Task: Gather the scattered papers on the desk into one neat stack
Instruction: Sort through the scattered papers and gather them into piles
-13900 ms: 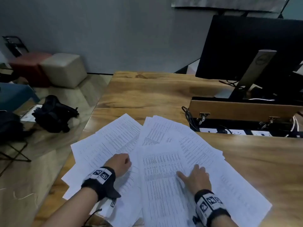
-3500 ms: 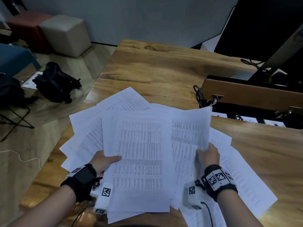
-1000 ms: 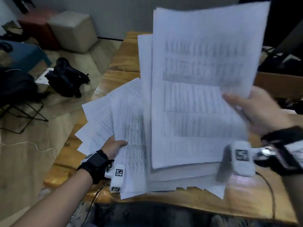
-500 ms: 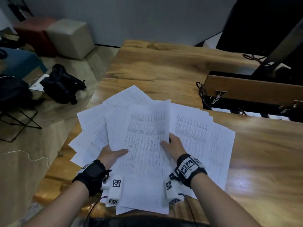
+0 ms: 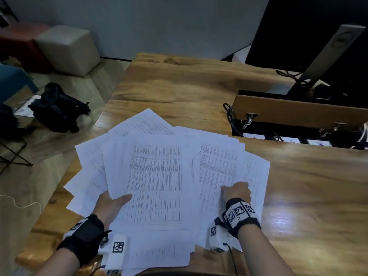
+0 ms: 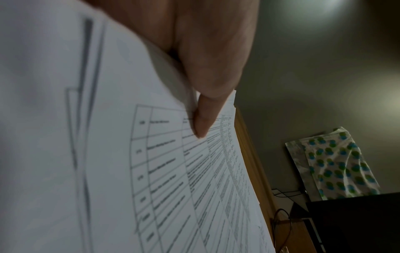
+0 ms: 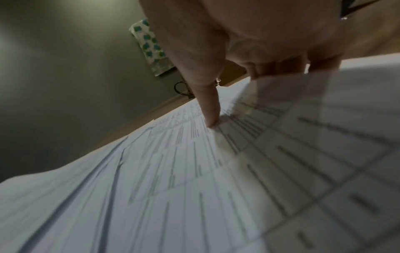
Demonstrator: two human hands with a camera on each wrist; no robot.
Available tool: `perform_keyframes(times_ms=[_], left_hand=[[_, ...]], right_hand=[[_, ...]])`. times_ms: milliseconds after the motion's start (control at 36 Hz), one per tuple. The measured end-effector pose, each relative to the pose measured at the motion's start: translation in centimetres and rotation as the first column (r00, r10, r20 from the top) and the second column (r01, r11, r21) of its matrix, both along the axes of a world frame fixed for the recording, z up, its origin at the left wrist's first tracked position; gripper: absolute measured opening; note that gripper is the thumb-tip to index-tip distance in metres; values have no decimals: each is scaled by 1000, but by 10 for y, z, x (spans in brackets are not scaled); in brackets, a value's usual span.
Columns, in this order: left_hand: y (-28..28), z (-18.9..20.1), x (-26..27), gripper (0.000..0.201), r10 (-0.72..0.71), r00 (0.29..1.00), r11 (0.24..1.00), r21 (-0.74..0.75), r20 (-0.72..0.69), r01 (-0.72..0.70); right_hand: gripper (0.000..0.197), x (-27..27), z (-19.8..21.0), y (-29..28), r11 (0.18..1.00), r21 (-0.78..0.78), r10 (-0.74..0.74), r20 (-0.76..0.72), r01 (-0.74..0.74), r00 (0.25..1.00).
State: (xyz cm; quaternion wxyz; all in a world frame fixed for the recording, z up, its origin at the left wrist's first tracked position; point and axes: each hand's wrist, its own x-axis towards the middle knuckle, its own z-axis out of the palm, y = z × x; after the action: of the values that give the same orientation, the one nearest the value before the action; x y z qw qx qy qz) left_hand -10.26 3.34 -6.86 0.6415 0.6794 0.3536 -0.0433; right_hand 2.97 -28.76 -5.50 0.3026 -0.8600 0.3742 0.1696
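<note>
Several white printed papers lie fanned out across the near part of the wooden desk. My left hand grips the left edge of the middle bundle, thumb on top and fingers hidden beneath. In the left wrist view the thumb presses down on the papers. My right hand sits on the right-hand sheets with its fingers curled. In the right wrist view its thumb presses on the papers, and the fingertips are tucked under a raised sheet edge.
A black monitor on a stand is at the back right, behind an open cable tray with a wooden flap and cords. Bare desk lies beyond and right of the papers. Left of the desk edge are a floor, a black bag and a cube stool.
A second ago my right hand held a bundle up; it laid it on the pile, then slid from the pile's middle to the right-hand sheets. My left hand kept its grip.
</note>
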Motion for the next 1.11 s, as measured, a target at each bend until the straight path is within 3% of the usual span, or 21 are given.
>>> perform_keyframes(times_ms=[28,139,278,361,472,556,667,778,917,1000,1111], left_hand=[[1,-1,0,35,-1,1000,1000,2,-6,1],[4,-5,0,35,-6,999,1000,23,-35,7],[4,-6,1,35,-1,999,1000,29,-48,3],[4,-6,1,35,-4,998,999,37,-56,6],[3,-5,1,34,-6,998,999,44,-61,8],[1,-4,2,32,-7,998,999,48,-64,10],[2,-3,3,30,-11,998,999,36,-62,13],[3,-3,3,29,-5,998,1000,24,-68,7],[2,-2,3,28,-12,998,1000,17,-58,13],[0,1,4,27,-5,999,1000,15,-41,6],[0,4,4,31,-6,999,1000,-8,-43,6]], right_hand=[[27,0,0,-1,999,35,0,20,-1,1000],[22,-2,4,-8,997,82,-7,88,0,996],[8,-9,10,-35,999,-29,-26,184,31,983],[20,-8,14,-52,984,-178,-10,19,13,1000],[33,-10,16,-53,979,-205,-2,-118,-22,993],[37,-8,14,-45,988,-156,-22,-51,14,998],[49,-8,11,-42,988,-4,-155,80,156,985],[43,-8,12,-51,940,204,-303,132,273,944],[11,-14,20,-61,903,390,-270,190,180,944],[17,-19,44,-65,915,399,-186,297,55,936],[14,-21,93,-71,942,298,23,397,-152,918]])
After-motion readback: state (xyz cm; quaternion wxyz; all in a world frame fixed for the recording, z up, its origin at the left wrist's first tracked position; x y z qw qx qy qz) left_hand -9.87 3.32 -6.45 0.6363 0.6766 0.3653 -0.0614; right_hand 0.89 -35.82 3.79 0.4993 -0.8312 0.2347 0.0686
